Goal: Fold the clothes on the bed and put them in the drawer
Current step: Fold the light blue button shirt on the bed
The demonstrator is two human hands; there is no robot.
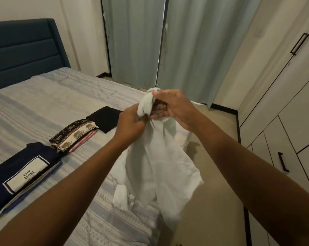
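A white shirt (160, 166) hangs in the air over the bed's right edge, its lower part draping onto the bedcover. My left hand (130, 125) pinches the fabric near its top. My right hand (175, 108) grips a bunched part of the same shirt just above and beside the left hand. On the bed (43, 103) lie three folded items in a row: a black garment (105, 118), an elephant-print cloth (75, 134) and a navy garment with a white label (20, 173).
A blue headboard (22, 50) stands at the far left. Pale curtains (168, 41) hang at the back. Wardrobe doors and drawers with black handles (283, 162) line the right wall, with a strip of beige floor (212, 201) between them and the bed.
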